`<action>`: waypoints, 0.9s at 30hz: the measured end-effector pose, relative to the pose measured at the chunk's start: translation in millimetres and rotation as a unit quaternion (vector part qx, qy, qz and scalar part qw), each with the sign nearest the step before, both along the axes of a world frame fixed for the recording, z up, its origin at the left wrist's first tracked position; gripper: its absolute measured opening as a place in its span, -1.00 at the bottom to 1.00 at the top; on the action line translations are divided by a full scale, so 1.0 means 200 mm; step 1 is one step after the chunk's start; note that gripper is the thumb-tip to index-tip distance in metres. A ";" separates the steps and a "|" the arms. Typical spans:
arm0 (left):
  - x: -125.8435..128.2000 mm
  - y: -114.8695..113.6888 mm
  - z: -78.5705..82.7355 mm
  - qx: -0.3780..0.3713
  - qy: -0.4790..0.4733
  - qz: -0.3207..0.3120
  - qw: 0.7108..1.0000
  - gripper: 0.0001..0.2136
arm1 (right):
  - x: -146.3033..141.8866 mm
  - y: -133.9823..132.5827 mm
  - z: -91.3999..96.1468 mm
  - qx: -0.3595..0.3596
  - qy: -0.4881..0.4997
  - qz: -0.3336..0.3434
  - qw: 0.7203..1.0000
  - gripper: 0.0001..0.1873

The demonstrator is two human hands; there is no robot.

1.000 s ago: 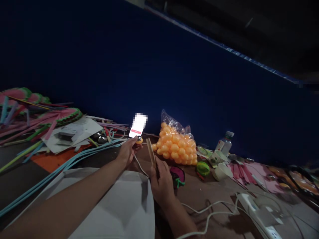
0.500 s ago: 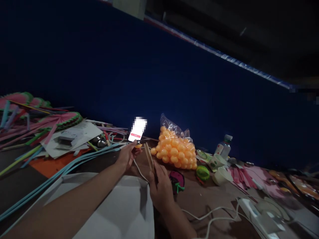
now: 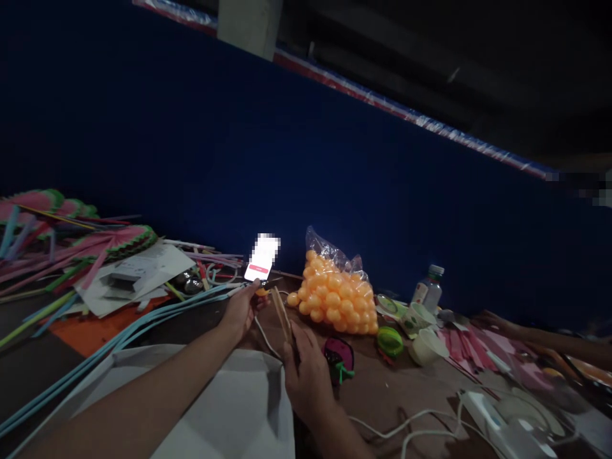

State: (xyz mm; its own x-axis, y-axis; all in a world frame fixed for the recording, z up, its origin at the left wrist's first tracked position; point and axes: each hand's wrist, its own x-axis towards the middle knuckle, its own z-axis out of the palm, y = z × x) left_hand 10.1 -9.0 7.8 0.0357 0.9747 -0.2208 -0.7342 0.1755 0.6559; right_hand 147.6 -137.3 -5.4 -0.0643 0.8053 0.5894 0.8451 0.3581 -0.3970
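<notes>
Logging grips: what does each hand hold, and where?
Right hand grips wooden sticks at their lower ends; left hand seems to pinch a small orange ball with its fingertips.

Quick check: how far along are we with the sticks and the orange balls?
Done: nothing visibly finished with them. In hand: the left hand pinches one orange ball by the lit phone; the right hand grips wooden sticks. Left: the bag of orange balls sits full.
</notes>
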 end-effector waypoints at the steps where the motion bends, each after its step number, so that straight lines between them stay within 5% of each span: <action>1: 0.00 0.00 0.00 0.005 -0.001 -0.003 1.000 -0.92 | 0.00 0.00 0.00 0.005 0.003 0.001 1.000 -0.56; 27: 0.00 0.00 0.00 0.014 0.052 0.000 0.999 -0.83 | -0.01 0.00 0.02 -0.005 0.024 -0.005 1.000 -0.54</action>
State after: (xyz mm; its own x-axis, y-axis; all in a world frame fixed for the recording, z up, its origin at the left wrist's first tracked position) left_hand 9.6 -8.0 7.5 0.0135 0.9805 -0.1961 -0.6615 0.1558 0.7336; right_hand 146.5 -138.3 -2.4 -0.0279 0.8120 0.5830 0.8290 0.3446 -0.4403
